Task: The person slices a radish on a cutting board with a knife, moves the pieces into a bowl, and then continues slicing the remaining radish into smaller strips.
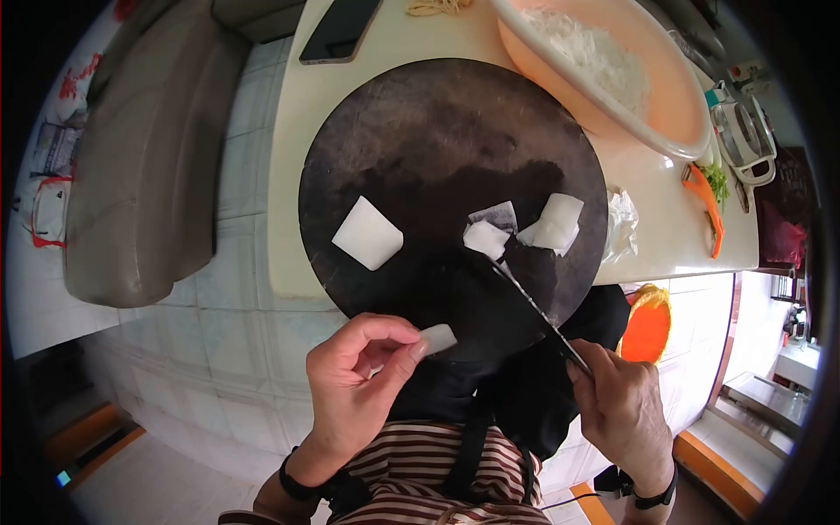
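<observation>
Over the near edge of a round dark cutting board (437,114), my left hand (354,376) pinches a small white radish piece (438,339) between thumb and fingertips. My right hand (619,416) grips a knife (535,306), its blade seen nearly edge-on. The blade's tip points at a cut radish chunk (486,239) with thin slices around it. Right of that lies a larger radish chunk (556,223). A squarish radish block (367,234) rests alone on the board's left part. Wet dark patches cover the board's middle.
A pale orange basin (665,140) holding white shreds (595,61) stands at the back right of the cream table (293,219). A phone (341,31) lies back left. To the right are crumpled clear plastic (621,226), an orange tool (707,210) and an orange-lined bin (646,325) below.
</observation>
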A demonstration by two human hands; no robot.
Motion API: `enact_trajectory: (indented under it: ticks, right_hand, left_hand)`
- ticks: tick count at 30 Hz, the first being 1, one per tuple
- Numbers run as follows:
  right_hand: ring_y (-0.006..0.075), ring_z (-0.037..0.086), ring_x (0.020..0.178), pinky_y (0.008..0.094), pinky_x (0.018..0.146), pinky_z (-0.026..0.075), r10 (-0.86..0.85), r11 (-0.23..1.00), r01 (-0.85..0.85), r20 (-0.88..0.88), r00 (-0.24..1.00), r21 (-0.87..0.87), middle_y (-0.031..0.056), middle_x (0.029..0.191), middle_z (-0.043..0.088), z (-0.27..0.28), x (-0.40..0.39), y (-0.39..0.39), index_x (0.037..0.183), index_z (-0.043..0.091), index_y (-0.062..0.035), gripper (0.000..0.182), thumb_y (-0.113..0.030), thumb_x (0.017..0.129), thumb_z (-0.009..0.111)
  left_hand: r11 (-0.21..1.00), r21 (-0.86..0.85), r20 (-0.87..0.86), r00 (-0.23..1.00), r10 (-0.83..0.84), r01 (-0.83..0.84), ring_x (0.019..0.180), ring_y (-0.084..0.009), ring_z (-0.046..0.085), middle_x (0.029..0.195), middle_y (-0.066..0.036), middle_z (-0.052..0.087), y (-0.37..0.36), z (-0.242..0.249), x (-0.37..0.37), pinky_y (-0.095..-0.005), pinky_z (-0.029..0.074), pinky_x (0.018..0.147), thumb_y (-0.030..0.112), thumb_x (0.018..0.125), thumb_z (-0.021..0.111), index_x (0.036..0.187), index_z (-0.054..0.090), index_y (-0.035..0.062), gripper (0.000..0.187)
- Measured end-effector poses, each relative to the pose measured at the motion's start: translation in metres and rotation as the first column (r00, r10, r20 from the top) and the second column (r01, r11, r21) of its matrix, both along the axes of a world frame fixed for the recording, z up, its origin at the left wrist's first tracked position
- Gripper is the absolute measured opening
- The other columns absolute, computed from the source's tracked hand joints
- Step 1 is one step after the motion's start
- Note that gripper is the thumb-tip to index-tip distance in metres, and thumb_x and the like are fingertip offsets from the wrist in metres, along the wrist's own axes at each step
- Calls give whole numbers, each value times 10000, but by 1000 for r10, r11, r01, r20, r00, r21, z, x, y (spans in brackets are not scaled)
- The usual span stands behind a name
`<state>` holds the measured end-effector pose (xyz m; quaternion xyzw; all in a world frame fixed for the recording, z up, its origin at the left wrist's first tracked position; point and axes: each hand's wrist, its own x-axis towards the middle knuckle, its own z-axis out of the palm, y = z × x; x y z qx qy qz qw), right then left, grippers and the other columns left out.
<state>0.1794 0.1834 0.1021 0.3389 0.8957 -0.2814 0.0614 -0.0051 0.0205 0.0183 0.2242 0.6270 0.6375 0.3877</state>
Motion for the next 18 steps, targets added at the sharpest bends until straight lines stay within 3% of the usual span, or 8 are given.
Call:
enact_trajectory:
  ticks: [2,9,11,12,14,15,17,18]
  right_hand:
    - [302,597,521,369,497,445,43,998,-45,41,998,37,157,678,617,-1,1,0,1033,648,30,151,2,888,618]
    - [294,601,533,371,499,449,76,992,-80,39,996,95,154,690,620,-1,4,-2,1067,658,8,195,-5,874,634]
    - [288,596,527,365,499,449,76,995,-77,17,997,63,141,692,617,1,5,-4,1094,659,-4,246,1,849,645]
    - [288,596,527,365,499,449,77,995,-78,17,997,60,141,692,617,3,6,-6,1094,659,-4,246,1,849,645]
    - [228,537,510,331,456,397,115,992,-114,-26,993,56,74,670,499,6,6,-11,1147,648,-18,368,-64,782,665]
    - [228,537,510,331,456,397,113,992,-111,-25,993,51,74,670,499,10,2,-13,1147,648,-18,368,-64,782,665]
    - [261,587,510,362,484,453,131,991,-132,15,991,26,103,672,565,17,-6,-18,1141,657,-4,433,13,711,701]
    - [237,557,496,360,467,441,197,977,-199,31,980,81,73,661,511,16,-5,-20,1159,653,0,513,6,649,707]
  left_hand:
    - [996,-31,-140,987,73,-78,779,-111,656,922,-97,687,-2,0,1,-211,553,690,-78,867,691,965,656,-36,112]
    - [987,-52,-150,979,139,-149,723,-94,648,898,-87,693,-5,-10,8,-217,553,638,-86,831,724,901,657,-25,115]
    - [989,-66,-377,921,98,-132,705,-112,647,884,-101,676,-2,-10,10,-228,536,630,-82,796,762,875,642,-31,152]
    - [989,-69,-377,921,97,-133,705,-112,647,884,-101,676,-2,-8,11,-228,536,630,-82,796,762,875,642,-31,152]
    - [991,-105,-598,802,7,-87,674,-158,657,881,-118,654,-1,-1,11,-245,537,589,-95,760,771,900,650,-13,202]
    - [990,-110,-597,802,2,-84,674,-158,657,881,-118,654,-3,0,10,-245,537,589,-95,760,771,900,650,-13,202]
    - [996,-72,-843,537,-34,-50,727,-238,650,916,-136,646,-6,2,5,-283,529,593,-79,705,781,909,665,-15,244]
    - [996,-75,-841,539,-40,-43,727,-238,650,916,-136,646,-7,3,3,-283,529,593,-79,705,781,909,665,-15,244]
